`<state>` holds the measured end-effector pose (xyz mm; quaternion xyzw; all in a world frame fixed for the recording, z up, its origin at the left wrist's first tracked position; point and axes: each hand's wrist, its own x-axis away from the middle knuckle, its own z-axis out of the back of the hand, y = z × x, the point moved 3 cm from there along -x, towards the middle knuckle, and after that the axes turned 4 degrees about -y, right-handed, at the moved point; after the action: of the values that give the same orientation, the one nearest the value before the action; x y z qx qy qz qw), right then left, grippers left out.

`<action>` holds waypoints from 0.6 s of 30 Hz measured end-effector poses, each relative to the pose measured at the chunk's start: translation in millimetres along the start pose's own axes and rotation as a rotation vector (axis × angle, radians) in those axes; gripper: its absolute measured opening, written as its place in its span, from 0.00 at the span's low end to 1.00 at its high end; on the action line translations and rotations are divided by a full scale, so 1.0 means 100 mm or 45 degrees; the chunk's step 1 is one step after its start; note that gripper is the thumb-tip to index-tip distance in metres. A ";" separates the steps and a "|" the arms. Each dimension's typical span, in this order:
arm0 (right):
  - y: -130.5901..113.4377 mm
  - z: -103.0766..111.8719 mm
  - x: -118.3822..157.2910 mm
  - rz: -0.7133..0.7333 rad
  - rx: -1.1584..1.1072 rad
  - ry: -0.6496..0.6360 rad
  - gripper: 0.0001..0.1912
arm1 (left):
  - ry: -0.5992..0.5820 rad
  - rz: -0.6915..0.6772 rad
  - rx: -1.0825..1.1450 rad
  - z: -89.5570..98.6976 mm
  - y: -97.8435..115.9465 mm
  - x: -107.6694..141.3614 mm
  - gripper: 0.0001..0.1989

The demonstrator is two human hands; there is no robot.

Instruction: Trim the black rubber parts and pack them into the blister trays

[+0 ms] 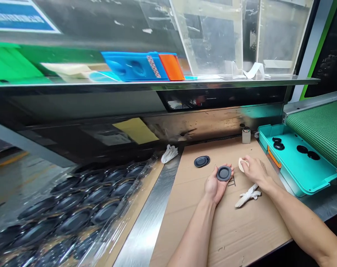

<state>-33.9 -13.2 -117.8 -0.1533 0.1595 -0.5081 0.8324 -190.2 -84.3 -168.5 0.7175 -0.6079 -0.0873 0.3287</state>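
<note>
Holding black disc (223, 173) and cream pad (241, 165), blue sign (20, 23) illegible

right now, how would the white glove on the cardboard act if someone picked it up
The white glove would probably be floppy, since it lies crumpled and folded on the cardboard. It looks like thin fabric, so it is likely light for its size. With its uneven, bunched shape, it seems more apt to drag or bunch up than roll if pushed.

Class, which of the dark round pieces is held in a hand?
The dark round piece in the left hand; the others lie on the cardboard, in the teal tray or in rows at left.
</note>
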 end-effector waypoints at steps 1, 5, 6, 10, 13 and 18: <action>0.05 0.00 -0.01 -0.024 0.012 0.012 0.18 | -0.006 0.003 0.011 0.00 0.01 0.00 0.18; 0.10 0.00 -0.03 0.002 -0.016 -0.017 0.18 | -0.073 0.032 0.096 0.01 0.05 0.02 0.17; 0.09 0.03 -0.02 0.038 -0.004 -0.012 0.17 | -0.091 0.044 0.130 0.01 0.06 0.02 0.17; -0.04 0.18 0.12 0.365 -0.001 -0.059 0.13 | -0.103 0.057 0.223 0.02 0.14 0.04 0.16; -0.13 0.13 0.30 0.674 -0.180 -0.687 0.14 | -0.064 0.050 0.266 0.01 0.21 0.04 0.14; -0.15 0.05 0.36 0.630 -0.170 -0.876 0.05 | -0.012 0.099 0.296 0.01 0.26 0.05 0.18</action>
<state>-28.3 -51.6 -111.4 -0.3245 -0.0627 -0.2009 0.9222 -210.6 -91.0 -152.9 0.7262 -0.6428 -0.0066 0.2436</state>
